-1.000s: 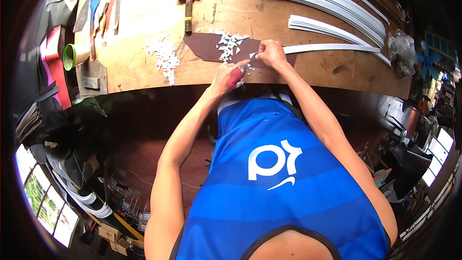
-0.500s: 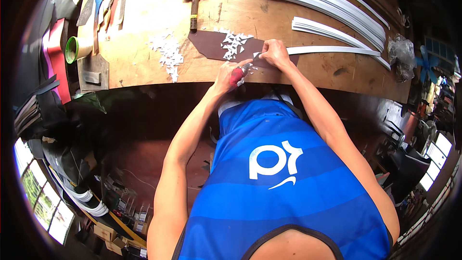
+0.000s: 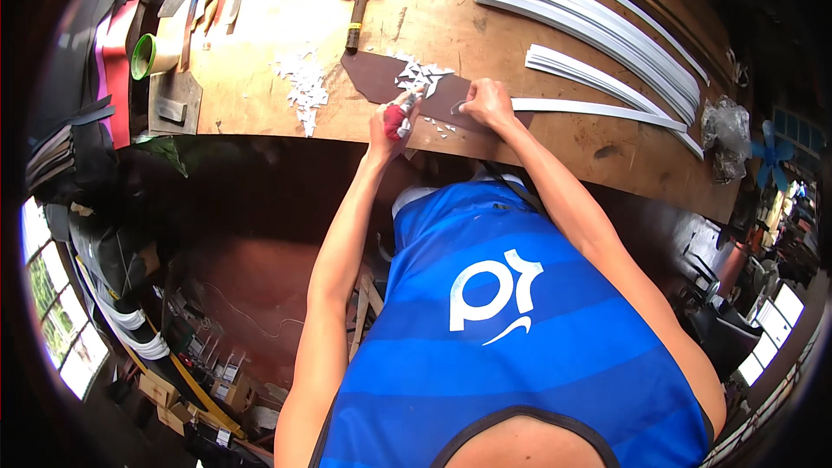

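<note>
My left hand (image 3: 390,130) is closed around a red-handled tool (image 3: 397,121) with pale grey parts; its exact kind is hard to make out. That tool's front end points toward a small heap of white triangular scraps (image 3: 423,78) on a dark brown sheet (image 3: 368,78). To the right, my right hand (image 3: 487,104) pinches a long white strip (image 3: 598,108) near its left end. The strip runs from under the fingers toward the right, across the wooden table (image 3: 251,104). A gap separates the two hands.
A ball-peen hammer (image 3: 357,16) lies beyond the sheet. More white scraps (image 3: 303,91) form a pile at left. Stacked white strips (image 3: 598,30) cover the far right, near a clear plastic bag (image 3: 726,130). A green-rimmed roll (image 3: 144,57) sits at the left edge.
My left hand has moved left with the red-handled tool, away from the strip's end. My right hand has shifted slightly left, still pinching the strip. The whole view has turned a little.
</note>
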The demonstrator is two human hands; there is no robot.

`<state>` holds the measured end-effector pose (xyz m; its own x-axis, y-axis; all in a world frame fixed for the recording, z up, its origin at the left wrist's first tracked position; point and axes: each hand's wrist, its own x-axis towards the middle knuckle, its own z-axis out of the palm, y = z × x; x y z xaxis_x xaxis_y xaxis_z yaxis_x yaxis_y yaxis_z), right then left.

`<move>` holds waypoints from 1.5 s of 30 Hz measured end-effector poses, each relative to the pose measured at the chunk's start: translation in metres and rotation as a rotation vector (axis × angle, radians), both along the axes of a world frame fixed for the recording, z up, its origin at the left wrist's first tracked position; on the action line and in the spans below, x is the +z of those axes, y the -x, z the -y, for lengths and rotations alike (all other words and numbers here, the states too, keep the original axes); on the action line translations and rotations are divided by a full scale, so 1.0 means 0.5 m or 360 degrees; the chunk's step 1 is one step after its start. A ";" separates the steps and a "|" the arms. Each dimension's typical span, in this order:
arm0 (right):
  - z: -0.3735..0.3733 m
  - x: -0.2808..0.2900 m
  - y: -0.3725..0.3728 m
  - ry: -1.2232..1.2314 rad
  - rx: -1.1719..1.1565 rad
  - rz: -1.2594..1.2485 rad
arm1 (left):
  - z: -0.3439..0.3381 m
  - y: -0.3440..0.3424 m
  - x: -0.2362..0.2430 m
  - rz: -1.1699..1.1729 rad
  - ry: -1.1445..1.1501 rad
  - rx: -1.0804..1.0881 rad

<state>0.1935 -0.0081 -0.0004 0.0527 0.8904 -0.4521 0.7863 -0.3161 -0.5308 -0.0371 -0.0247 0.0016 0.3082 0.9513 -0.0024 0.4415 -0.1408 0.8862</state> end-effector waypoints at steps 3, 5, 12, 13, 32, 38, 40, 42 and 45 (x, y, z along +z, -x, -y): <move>-0.001 -0.005 0.004 0.0049 0.0008 0.0029 | 0.065 -0.020 0.008 0.0198 -0.0079 0.0309; -0.001 -0.003 0.000 0.0017 0.0033 -0.0030 | 0.117 -0.063 -0.010 0.0336 -0.0005 0.0503; 0.008 -0.011 0.001 -0.0273 0.0267 -0.0156 | 0.229 -0.191 -0.050 0.0095 0.0052 0.0974; 0.009 -0.006 0.005 -0.0352 0.0298 -0.0185 | 0.232 -0.208 -0.046 -0.0099 -0.0071 0.0983; 0.004 -0.007 -0.005 -0.0123 0.0449 -0.0272 | 0.228 -0.355 -0.047 0.0290 -0.0009 0.1594; -0.002 -0.022 -0.009 -0.0090 0.0438 -0.0328 | 0.226 -0.352 -0.059 0.0325 0.0128 0.1558; -0.003 -0.019 -0.008 -0.0086 0.0447 -0.0309 | 0.224 -0.354 -0.060 0.0233 0.0121 0.1568; 0.000 -0.014 -0.007 -0.0081 0.0462 -0.0291 | 0.220 -0.353 -0.063 0.0232 0.0063 0.1569; 0.005 -0.006 -0.002 -0.0117 0.0468 -0.0281 | 0.205 -0.339 -0.060 0.0129 -0.0006 0.1526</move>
